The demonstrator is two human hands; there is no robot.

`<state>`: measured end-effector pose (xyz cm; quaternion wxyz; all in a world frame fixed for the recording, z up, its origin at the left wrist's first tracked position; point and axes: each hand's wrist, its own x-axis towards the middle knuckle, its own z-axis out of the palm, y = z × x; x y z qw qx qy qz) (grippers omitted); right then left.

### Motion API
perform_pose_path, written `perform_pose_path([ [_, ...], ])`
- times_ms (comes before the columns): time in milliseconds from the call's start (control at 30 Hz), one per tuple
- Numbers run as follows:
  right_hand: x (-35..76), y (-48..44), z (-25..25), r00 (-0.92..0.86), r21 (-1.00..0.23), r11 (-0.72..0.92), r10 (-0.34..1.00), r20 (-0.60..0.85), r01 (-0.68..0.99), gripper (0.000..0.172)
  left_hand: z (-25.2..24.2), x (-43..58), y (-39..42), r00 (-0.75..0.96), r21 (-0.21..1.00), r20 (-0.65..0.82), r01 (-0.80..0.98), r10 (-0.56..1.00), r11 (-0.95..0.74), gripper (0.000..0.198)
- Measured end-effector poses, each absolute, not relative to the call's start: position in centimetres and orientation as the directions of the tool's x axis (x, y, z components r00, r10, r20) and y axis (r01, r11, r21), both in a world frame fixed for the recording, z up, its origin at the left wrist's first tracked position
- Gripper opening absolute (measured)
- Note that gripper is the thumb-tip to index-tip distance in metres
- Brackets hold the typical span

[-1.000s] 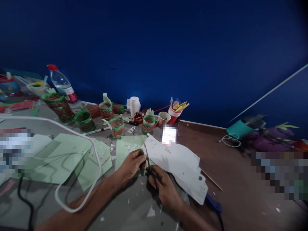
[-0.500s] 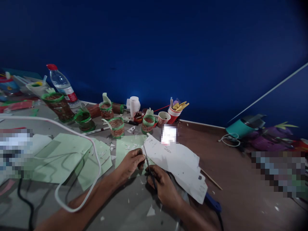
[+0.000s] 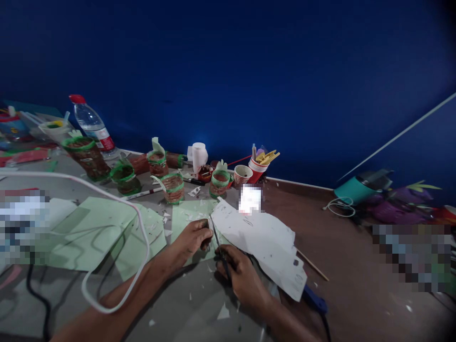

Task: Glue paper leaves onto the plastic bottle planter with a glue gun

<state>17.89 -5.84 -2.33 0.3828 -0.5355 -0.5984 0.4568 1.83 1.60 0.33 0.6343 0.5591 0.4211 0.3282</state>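
Note:
Dark scissors (image 3: 218, 240) sit in my right hand (image 3: 244, 273), its fingers wrapped round the handles and the blades pointing away from me. Just left of the blades, my left hand (image 3: 195, 237) is closed in a pinch; what lies between thumb and fingers is too small to make out. Beneath both hands lies a pale green sheet (image 3: 192, 211) with scraps on it. A cut white sheet (image 3: 258, 235) with small pencil marks spreads to the right of the scissors.
Several brown cups with green rims, such as one cup (image 3: 173, 188), stand behind the hands. A white cable (image 3: 142, 228) loops over my left forearm. A wooden stick (image 3: 313, 266) and a blue-handled tool (image 3: 315, 300) lie right. A water bottle (image 3: 93, 126) stands back left.
The scissors and my left hand have shifted very slightly to the left. Everything else stays where it was.

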Motion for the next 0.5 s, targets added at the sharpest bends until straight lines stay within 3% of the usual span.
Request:
perform_pose_path([
  [267, 17.87, -5.74, -2.02, -0.154, -0.964, -0.044, 0.984, -0.087, 0.262, 0.017, 0.27, 1.60, 1.71, 0.422, 0.982, -0.190, 0.100, 0.886, 0.163, 0.022],
  [400, 17.68, -5.89, -2.10, -0.121, -0.988, -0.106, 0.985, -0.119, 0.112, 0.015, 0.01, 1.71, 1.77, 0.425, 0.983, -0.186, 0.082, 0.886, 0.167, 0.023],
  [500, 17.66, -6.07, -1.81, -0.111, -0.989, -0.140, 0.985, -0.135, -0.041, 0.024, -0.13, 1.94, 1.71, 0.416, 0.984, -0.178, 0.058, 0.892, 0.169, 0.023],
])
